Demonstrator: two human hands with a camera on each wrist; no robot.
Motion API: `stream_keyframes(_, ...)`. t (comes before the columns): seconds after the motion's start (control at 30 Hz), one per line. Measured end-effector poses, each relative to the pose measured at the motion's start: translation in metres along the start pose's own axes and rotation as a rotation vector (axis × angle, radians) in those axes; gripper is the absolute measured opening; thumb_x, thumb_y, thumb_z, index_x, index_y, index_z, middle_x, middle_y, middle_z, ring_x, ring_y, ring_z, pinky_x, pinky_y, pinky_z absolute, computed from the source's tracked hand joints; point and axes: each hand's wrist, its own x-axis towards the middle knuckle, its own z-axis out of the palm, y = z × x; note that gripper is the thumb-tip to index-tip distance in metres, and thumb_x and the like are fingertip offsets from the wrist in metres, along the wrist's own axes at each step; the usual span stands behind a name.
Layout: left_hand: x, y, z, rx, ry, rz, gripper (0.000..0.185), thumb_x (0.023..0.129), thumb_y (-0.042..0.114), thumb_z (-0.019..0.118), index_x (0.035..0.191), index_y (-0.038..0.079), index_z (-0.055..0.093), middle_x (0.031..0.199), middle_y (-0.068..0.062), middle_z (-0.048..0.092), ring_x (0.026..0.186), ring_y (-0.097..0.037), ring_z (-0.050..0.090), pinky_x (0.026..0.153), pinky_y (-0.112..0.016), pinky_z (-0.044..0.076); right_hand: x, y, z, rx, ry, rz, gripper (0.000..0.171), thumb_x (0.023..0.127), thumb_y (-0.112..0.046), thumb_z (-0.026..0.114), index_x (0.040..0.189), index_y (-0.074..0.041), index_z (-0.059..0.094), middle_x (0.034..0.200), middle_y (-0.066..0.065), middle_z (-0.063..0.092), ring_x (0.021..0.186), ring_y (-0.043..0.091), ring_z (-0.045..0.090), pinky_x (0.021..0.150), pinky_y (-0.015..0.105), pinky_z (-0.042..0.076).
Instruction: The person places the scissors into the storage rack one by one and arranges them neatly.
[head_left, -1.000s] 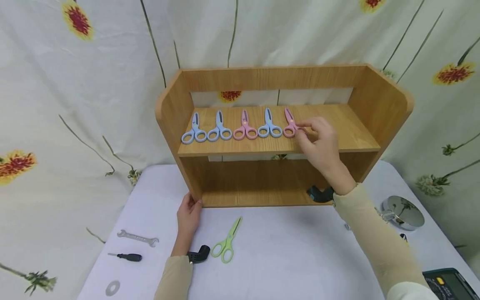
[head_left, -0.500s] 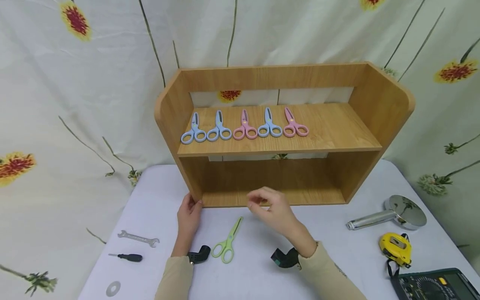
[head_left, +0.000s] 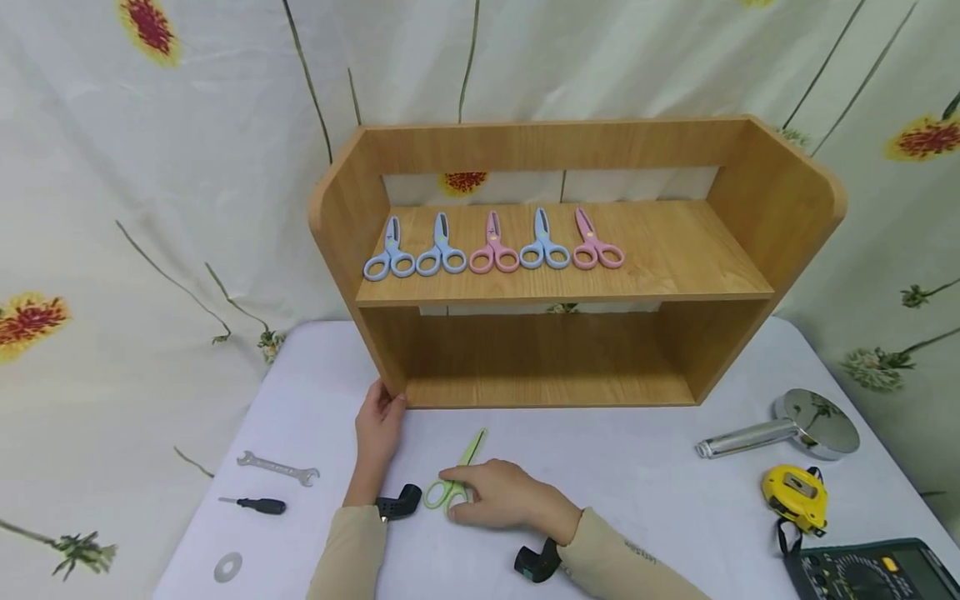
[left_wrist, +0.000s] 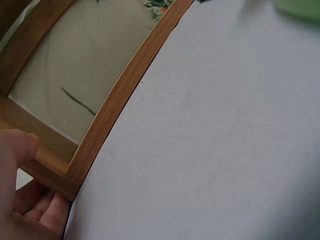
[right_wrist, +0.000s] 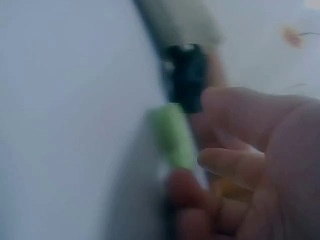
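Head camera showed the right hand [head_left: 498, 504] pinching light green plastic scissors [head_left: 455, 481] flat under its fingertips, the left hand [head_left: 377, 427] open against the wooden shelf [head_left: 558, 292]; a shallow pinch might slip.

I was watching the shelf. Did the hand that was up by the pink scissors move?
Yes. The right hand came down from the upper board of the wooden shelf to the table, where its fingers now rest on the green scissors.

A wrench [head_left: 277, 467], screwdriver [head_left: 253, 505] and washer [head_left: 227, 567] lie left; a shower head [head_left: 795, 424], tape measure [head_left: 795, 497] and multimeter [head_left: 870, 569] right.
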Motion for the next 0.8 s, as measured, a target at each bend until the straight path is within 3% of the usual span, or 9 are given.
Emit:
stream_keyframes(0.1, 0.000, 0.000, 0.000, -0.005, 0.000, -0.004, 0.047, 0.098, 0.004, 0.058, 0.144, -0.002, 0.052, 0.138, -0.030, 0.060, 0.123, -0.041, 0.064, 0.102, -0.047, 0.055, 0.000, -0.003, 0.010, -0.137, 0.014, 0.035, 0.040, 0.089, -0.041, 0.069, 0.125, -0.023, 0.070, 0.090, -0.007, 0.076, 0.080, 0.004, 0.064, 0.072, 0.023, 0.048)
stream_keyframes(0.17, 0.001, 0.001, 0.000, -0.011, -0.003, -0.010, 0.047, 0.099, 0.005, 0.058, 0.144, -0.002, 0.051, 0.139, -0.030, 0.060, 0.124, -0.040, 0.064, 0.103, -0.048, 0.055, 0.000, -0.007, 0.013, -0.160, 0.041, 0.060, 0.031, 0.088, -0.042, 0.071, 0.113, -0.023, 0.071, 0.097, -0.008, 0.075, 0.082, 0.003, 0.063, 0.069, 0.023, 0.046)
stream_keyframes(0.3, 0.001, 0.002, -0.001, -0.015, -0.018, -0.032, 0.047, 0.100, 0.007, 0.058, 0.146, -0.001, 0.050, 0.141, -0.029, 0.059, 0.127, -0.039, 0.063, 0.106, -0.050, 0.053, -0.002, -0.013, 0.019, -0.170, 0.031, 0.110, 0.026, 0.085, -0.046, 0.075, 0.099, -0.024, 0.069, 0.080, -0.010, 0.060, 0.069, 0.002, 0.047, 0.059, 0.023, 0.036)
stream_keyframes(0.4, 0.003, 0.003, -0.001, -0.020, -0.022, -0.034, 0.048, 0.100, 0.007, 0.058, 0.146, -0.001, 0.049, 0.142, -0.029, 0.058, 0.128, -0.039, 0.062, 0.106, -0.050, 0.052, -0.003, -0.016, 0.022, -0.202, 0.031, 0.125, 0.023, 0.085, -0.042, 0.076, 0.097, -0.025, 0.066, 0.081, -0.008, 0.051, 0.069, 0.005, 0.042, 0.058, 0.023, 0.033)
stream_keyframes(0.6, 0.004, 0.002, -0.001, -0.018, -0.011, -0.020, 0.047, 0.099, 0.006, 0.058, 0.145, -0.002, 0.050, 0.141, -0.029, 0.059, 0.126, -0.040, 0.063, 0.105, -0.046, 0.054, -0.003, -0.017, 0.024, -0.262, 0.051, 0.124, 0.014, 0.086, -0.022, 0.073, 0.097, -0.026, 0.065, 0.086, -0.005, 0.052, 0.073, 0.008, 0.043, 0.061, 0.022, 0.033)
stream_keyframes(0.8, 0.002, 0.000, -0.002, -0.022, -0.013, -0.023, 0.046, 0.099, 0.006, 0.058, 0.144, -0.001, 0.052, 0.139, -0.029, 0.060, 0.124, -0.038, 0.064, 0.099, -0.024, 0.057, -0.004, -0.013, 0.018, -0.195, 0.010, 0.107, 0.023, 0.085, -0.021, 0.074, 0.106, -0.026, 0.066, 0.086, -0.007, 0.053, 0.072, 0.006, 0.044, 0.061, 0.019, 0.034)
